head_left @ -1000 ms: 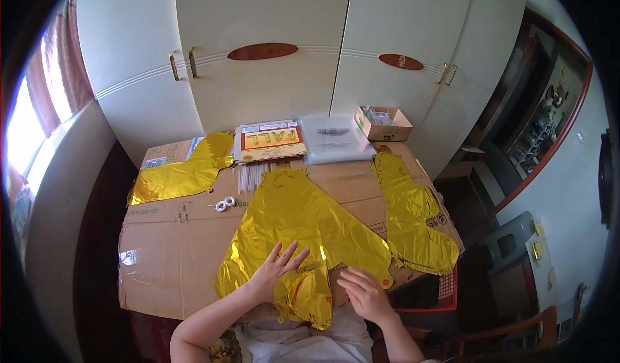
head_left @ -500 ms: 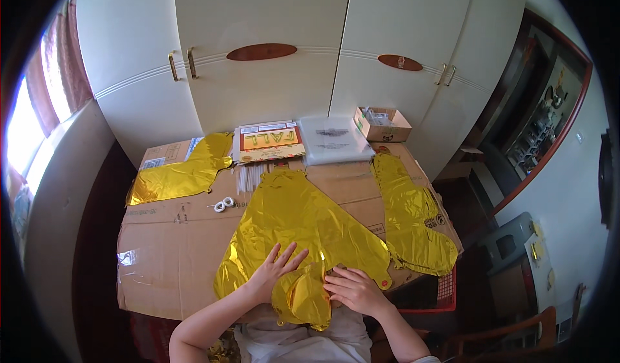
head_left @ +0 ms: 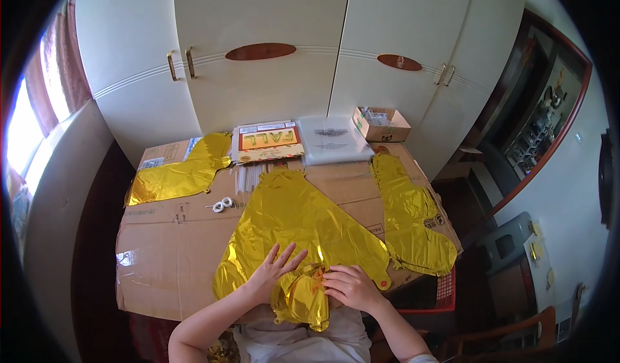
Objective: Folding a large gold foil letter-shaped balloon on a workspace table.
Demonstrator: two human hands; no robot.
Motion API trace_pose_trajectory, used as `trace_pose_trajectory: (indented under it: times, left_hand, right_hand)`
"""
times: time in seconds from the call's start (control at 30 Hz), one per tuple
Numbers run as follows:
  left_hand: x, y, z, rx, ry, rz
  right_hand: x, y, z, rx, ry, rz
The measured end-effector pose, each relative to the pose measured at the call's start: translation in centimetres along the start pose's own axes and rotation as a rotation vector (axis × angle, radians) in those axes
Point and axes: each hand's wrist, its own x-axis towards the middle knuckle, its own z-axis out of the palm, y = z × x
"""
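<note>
Lower centre: my left hand point(head_left: 274, 269) lay flat, fingers spread, on the gold foil balloon point(head_left: 303, 224); right hand point(head_left: 349, 285) pinched its fold.

Two gold foil balloons point(head_left: 174, 176) point(head_left: 410, 217) lie flat on cardboard-covered table point(head_left: 161, 253); tape rolls point(head_left: 223, 204), small open box point(head_left: 381, 124), white wardrobe point(head_left: 258, 72).

I see my left hand point(head_left: 274, 270) at lower centre of the frame, flat with fingers spread, palm down. My right hand point(head_left: 351, 287) sits just right of it, fingers curled inward. Both forearms enter from the bottom edge.
</note>
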Motion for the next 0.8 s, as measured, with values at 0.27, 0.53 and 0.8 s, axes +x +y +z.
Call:
trace_pose_trajectory:
  times: [0.27,0.53,0.8]
  left_hand:
    - [0.1,-0.1,-0.3,-0.043,-0.020,0.013]
    - [0.0,0.0,-0.4,0.007,-0.043,0.006]
    - [0.0,0.0,-0.5,0.010,-0.042,0.004]
  right_hand:
    - [0.5,0.4,0.5,0.063,-0.009,0.027]
    - [1.2,0.3,-0.5,-0.056,-0.107,0.046]
    - [1.6,0.8,-0.6,-0.148,-0.232,0.091]
